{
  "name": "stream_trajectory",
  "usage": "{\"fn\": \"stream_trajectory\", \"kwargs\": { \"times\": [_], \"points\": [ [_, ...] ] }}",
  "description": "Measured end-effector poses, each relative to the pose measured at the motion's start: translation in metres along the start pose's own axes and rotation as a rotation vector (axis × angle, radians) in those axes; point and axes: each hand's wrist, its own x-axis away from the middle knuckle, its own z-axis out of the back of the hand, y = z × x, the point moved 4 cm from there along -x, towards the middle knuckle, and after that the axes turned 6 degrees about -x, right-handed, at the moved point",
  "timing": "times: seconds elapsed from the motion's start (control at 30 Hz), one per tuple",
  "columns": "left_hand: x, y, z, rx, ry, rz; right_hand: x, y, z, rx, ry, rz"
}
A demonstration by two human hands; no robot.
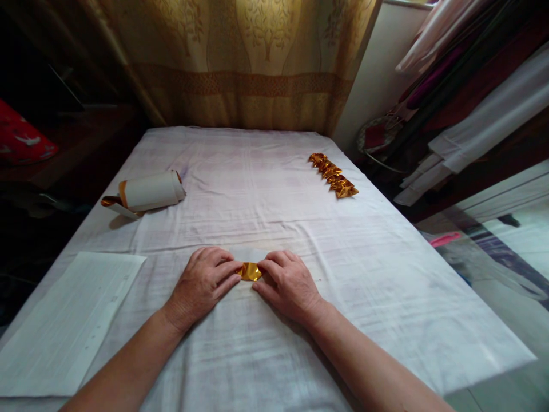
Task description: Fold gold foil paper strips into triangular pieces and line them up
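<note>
A small piece of shiny gold foil paper (251, 271) lies between my two hands, low over the cloth. My left hand (206, 280) pinches its left end between thumb and fingers. The right end is in the grip of my right hand (288, 280), thumb below and fingers above. Part of each end is hidden under the fingertips. Just behind the foil, a pale sheet edge (249, 252) shows between the hands; I cannot tell whether it belongs to the foil piece.
On the white-covered table (240, 189) stand a roll of paper (150, 191) at the left and a row of folded gold foil pieces (332, 174) at the far right. White sheets (72, 320) lie near left. A curtain (240, 68) hangs behind; clothes (484, 120) hang right.
</note>
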Motion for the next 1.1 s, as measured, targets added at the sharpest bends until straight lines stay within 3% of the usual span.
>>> {"fn": "stream_trajectory", "kwargs": {
  "times": [0.57, 1.1],
  "points": [
    [-0.0006, 0.0071, -0.0014, -0.041, -0.030, -0.048, -0.0026, 0.0043, 0.0062, -0.013, -0.151, 0.029],
    [-0.0014, 0.0058, -0.0025, 0.006, -0.037, -0.018, -0.0042, 0.0052, 0.0054, 0.002, -0.073, 0.076]
  ]
}}
